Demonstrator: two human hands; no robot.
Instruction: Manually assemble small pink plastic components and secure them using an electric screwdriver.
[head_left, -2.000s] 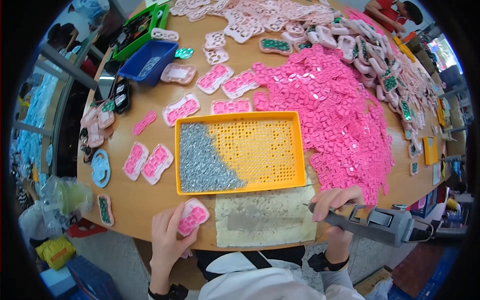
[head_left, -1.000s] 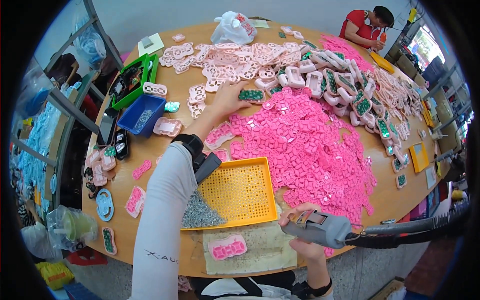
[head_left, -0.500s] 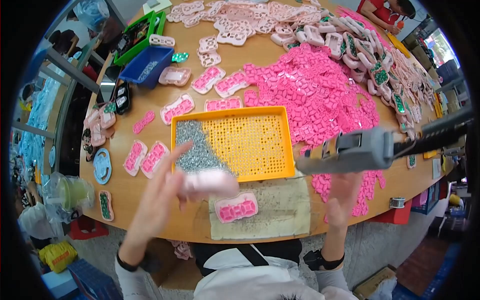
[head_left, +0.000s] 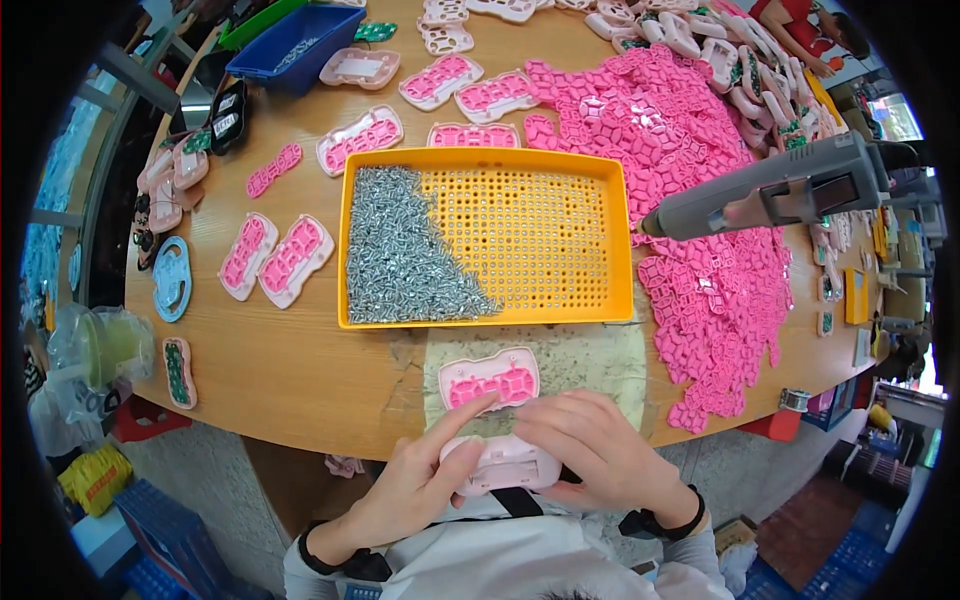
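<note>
My left hand (head_left: 415, 485) and my right hand (head_left: 605, 455) are closed around a pale pink plastic housing (head_left: 508, 466) at the front edge of the table. A rectangular opening shows in its face. My left index finger reaches over towards a second pale pink shell (head_left: 488, 376) with a bright pink rubber keypad inside, lying on a worn pale mat (head_left: 620, 362). Behind the mat stands a yellow tray (head_left: 480, 325), with small silver screws (head_left: 405, 250) heaped in its left part and a grid of holes elsewhere. A grey tool with a narrow tip (head_left: 770, 190) hangs at the tray's right.
Bright pink keypads (head_left: 705, 270) form a large pile on the right. Several keypad-filled shells (head_left: 290, 262) lie left of and behind the tray. Further back are a blue bin (head_left: 295, 50) and a green circuit board (head_left: 375, 32). A co-worker (head_left: 800, 35) sits far right.
My left hand has brought the pale pink housing down and towards me. My right hand has come away from beside the grey tool and joined it. The view has shifted nearer.
</note>
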